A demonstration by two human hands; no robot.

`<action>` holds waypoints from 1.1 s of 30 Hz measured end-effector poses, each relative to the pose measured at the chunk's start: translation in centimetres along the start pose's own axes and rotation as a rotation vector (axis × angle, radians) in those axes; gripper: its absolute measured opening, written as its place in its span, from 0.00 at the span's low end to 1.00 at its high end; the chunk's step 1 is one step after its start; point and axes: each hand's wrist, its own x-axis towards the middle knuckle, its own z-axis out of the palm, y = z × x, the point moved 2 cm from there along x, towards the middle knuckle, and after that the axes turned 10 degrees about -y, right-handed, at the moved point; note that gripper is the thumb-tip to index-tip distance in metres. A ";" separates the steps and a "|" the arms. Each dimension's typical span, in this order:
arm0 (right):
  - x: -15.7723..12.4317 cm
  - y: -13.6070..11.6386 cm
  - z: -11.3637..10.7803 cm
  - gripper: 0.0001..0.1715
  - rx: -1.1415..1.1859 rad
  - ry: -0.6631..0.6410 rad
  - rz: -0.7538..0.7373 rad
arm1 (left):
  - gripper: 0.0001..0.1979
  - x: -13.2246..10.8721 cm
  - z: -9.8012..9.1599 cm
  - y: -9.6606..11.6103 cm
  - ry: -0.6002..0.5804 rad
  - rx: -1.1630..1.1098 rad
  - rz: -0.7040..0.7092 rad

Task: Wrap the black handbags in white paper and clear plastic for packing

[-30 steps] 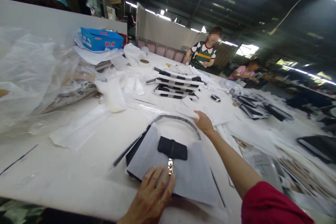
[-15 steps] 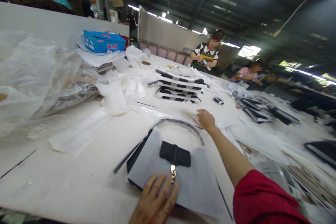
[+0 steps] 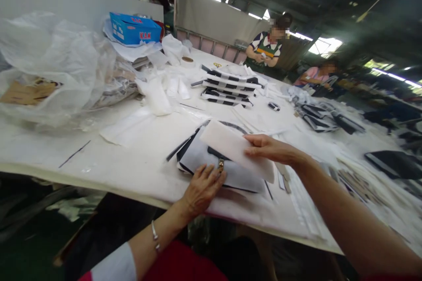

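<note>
A black handbag [image 3: 187,151] with grey-white wrapping paper [image 3: 198,149] over its front lies on the table before me. My left hand [image 3: 204,186] rests flat on the bag's lower edge, fingers spread, beside the gold clasp [image 3: 220,165]. Between the thumb and fingers of my right hand [image 3: 263,147] is a white sheet of foam or paper [image 3: 227,140]. This sheet is held slanted over the bag and hides most of the black strap tab [image 3: 214,153]. Behind it the curved bag handle [image 3: 235,127] partly shows.
Beyond the bag stands a stack of wrapped black bags [image 3: 229,88]. Clear plastic bags [image 3: 59,74] and a blue box [image 3: 135,30] are on the left. More bags [image 3: 316,116] and strips [image 3: 356,180] cover the right. A co-worker [image 3: 265,46] stands across the table [image 3: 132,164].
My right hand has come back from the table beyond the bag, bringing the white sheet over it. My left hand stays on the bag. The view has tilted down.
</note>
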 end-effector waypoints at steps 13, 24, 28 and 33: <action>4.6 7.9 5.7 0.17 -0.439 0.355 -0.285 | 0.14 -0.1 -0.9 -0.2 -0.006 -0.099 0.032; 4.8 9.5 6.0 0.17 -0.876 0.333 -0.358 | 0.11 -1.2 -2.4 -0.3 0.176 -0.269 0.088; 5.0 7.7 5.8 0.16 -0.954 0.321 -0.331 | 0.11 -1.0 -2.6 -0.4 0.173 -0.275 0.089; 5.4 8.2 6.4 0.15 -1.077 0.334 -0.350 | 0.12 -1.1 -2.3 -0.5 0.159 -0.253 0.119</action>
